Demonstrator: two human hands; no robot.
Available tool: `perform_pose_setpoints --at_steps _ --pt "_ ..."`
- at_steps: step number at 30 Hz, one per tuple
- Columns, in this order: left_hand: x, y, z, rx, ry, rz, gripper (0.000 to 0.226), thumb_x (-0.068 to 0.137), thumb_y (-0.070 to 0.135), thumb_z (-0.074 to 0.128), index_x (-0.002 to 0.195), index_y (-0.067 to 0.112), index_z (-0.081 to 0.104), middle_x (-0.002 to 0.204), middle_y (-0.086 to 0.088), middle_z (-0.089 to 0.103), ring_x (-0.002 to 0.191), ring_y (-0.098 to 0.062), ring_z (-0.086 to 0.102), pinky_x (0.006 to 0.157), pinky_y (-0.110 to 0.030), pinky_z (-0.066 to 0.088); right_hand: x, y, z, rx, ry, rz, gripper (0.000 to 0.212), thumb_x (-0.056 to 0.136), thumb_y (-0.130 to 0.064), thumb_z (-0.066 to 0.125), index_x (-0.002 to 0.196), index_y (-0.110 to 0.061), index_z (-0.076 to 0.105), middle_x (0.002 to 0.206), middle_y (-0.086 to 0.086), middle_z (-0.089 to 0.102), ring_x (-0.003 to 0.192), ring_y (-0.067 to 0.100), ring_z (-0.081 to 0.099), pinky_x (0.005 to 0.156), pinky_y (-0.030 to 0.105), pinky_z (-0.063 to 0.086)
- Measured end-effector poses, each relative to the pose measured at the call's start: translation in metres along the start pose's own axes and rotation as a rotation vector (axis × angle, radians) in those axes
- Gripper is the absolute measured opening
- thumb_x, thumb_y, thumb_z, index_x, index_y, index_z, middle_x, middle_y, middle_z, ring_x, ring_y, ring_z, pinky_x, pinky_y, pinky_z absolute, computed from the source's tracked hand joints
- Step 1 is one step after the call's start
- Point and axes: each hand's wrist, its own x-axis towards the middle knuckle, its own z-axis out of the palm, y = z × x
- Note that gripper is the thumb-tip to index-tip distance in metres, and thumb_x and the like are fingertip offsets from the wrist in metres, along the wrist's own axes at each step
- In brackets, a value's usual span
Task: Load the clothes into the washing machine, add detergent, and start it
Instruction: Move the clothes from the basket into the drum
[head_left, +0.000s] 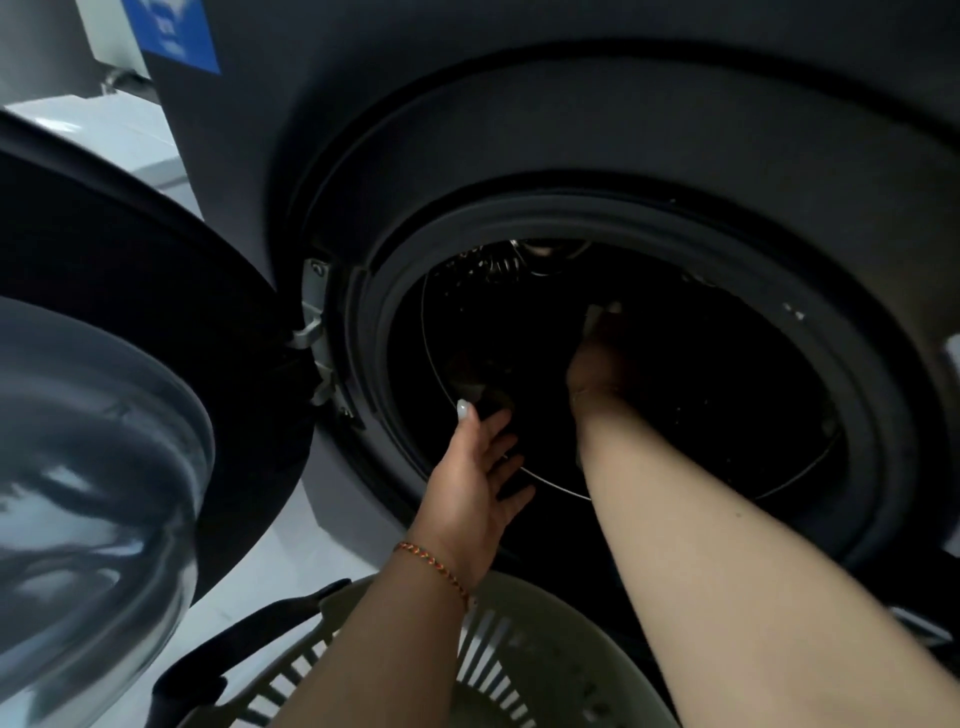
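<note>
Glass bulges from the open washer door (93, 467) at the far left, swung wide on its hinge (311, 327), so the mouth of the dark washing machine (519, 130) is free. Below, a pale slatted laundry basket (519, 649) stands just in front of the opening; what it contains is hidden by the arms.

Next comes the left hand (478, 478), fingers straight and relaxed, gripping nothing, its tips just past the grey rubber door gasket (374, 364). Further right, the right hand (597, 358) reaches deep into the drum (727, 415) and seems to pinch something pale, perhaps a garment, though the gloom blurs it and I cannot tell for sure. Any clothes already inside are lost in the dark.

To load well, I judge each piece should be pushed right to the back and dropped loosely, with nothing left draped over the gasket where the door could trap it.
</note>
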Motion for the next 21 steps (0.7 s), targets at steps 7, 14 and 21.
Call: perform_pose_setpoints --at_steps 7,14,21 --pt "-0.019 0.003 -0.008 -0.034 0.042 0.031 0.068 0.093 0.062 0.021 0.143 0.02 0.038 0.15 -0.01 0.037 0.137 -0.024 0.036 0.11 -0.047 0.033 -0.082 -0.024 -0.016 -0.15 -0.02 0.01 0.056 0.097 -0.05 0.018 0.148 -0.025 0.022 0.158 0.003 0.019 0.146 0.021 0.011 0.117 0.044 -0.001" --pt "-0.066 0.013 -0.019 -0.001 0.155 0.015 0.063 0.094 0.058 0.025 0.139 0.018 0.045 0.146 -0.009 0.043 0.134 -0.021 0.04 0.107 -0.042 0.035 -0.159 -0.017 -0.044 0.07 -0.327 0.037 0.053 0.099 -0.044 0.02 0.14 -0.018 0.041 0.15 0.007 0.037 0.139 0.022 0.029 0.106 0.021 0.017" --pt "-0.13 0.02 -0.032 0.138 0.365 -0.101 0.041 0.098 0.038 0.038 0.127 0.014 0.053 0.13 -0.006 0.057 0.117 -0.017 0.052 0.1 -0.037 0.041 -0.213 0.022 -0.06 -0.203 -0.592 0.155 0.051 0.095 -0.045 0.038 0.137 -0.017 0.043 0.137 0.01 0.053 0.126 0.029 0.048 0.104 0.034 0.039"
